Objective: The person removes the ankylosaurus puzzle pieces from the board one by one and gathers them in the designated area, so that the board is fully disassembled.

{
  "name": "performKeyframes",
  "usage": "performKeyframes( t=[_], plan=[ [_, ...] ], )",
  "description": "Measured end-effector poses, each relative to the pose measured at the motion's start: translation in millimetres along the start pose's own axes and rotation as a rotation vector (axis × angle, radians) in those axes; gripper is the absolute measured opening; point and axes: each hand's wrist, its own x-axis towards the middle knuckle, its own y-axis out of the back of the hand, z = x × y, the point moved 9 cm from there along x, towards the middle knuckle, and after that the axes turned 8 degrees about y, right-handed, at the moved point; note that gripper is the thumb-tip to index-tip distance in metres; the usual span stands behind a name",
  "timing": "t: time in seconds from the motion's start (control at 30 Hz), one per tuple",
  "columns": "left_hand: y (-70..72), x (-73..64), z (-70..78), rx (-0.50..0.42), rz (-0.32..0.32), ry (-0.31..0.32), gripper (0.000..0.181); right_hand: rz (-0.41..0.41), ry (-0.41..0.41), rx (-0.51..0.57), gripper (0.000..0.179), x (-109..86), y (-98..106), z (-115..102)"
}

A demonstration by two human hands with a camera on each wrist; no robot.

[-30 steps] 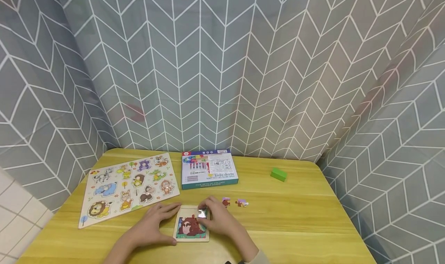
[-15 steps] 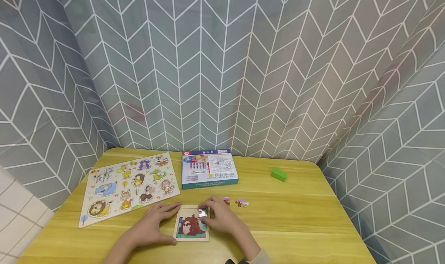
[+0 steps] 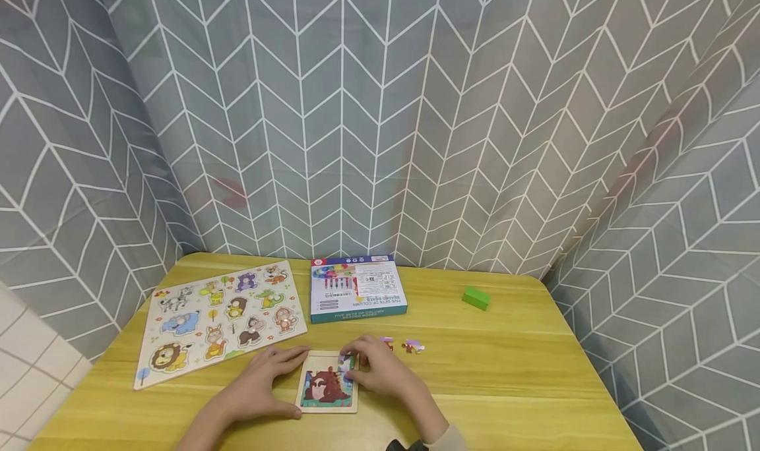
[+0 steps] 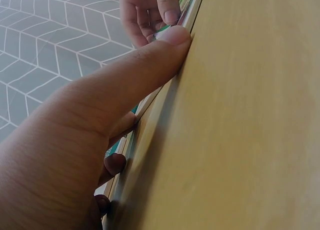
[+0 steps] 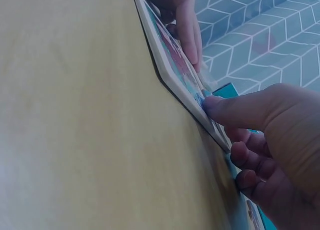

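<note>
A small wooden-framed jigsaw puzzle point(image 3: 323, 385) with a brown animal picture lies at the table's front. My left hand point(image 3: 255, 386) holds its left side, thumb at the near corner and index finger at the far corner. At the frame's upper right, my right hand point(image 3: 380, 370) pinches a purple-and-white puzzle piece point(image 3: 344, 364) between thumb and index finger. That piece is partly hidden by the fingers; whether it lies flat I cannot tell. In the right wrist view, the right thumb point(image 5: 220, 105) touches the picture near the frame's edge point(image 5: 187, 102). Two loose pieces point(image 3: 412, 347) lie beyond the right hand.
An animal peg puzzle board point(image 3: 202, 335) lies at the left. Behind the jigsaw is a flat cardboard box point(image 3: 358, 291) with printed labels. A green block point(image 3: 475, 298) sits at the right back. Grey patterned curtains point(image 3: 380, 108) surround the wooden table point(image 3: 505, 385).
The right fingers have shifted slightly right with the piece, which has lost its bright glare and shows its purple print. My left hand has stayed in place.
</note>
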Motion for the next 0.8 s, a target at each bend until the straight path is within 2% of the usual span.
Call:
performKeyframes(
  t=[0.53, 0.8],
  plan=[
    [-1.8, -0.3, -1.9, -0.013, -0.022, 0.020, 0.108, -0.030, 0.001, -0.039, 0.030, 1.5, -1.0, 0.6],
    [1.3, -0.6, 0.9, 0.007, 0.003, -0.014, 0.107, -0.034, -0.016, -0.052, 0.028, 1.0, -0.8, 0.5]
  ],
)
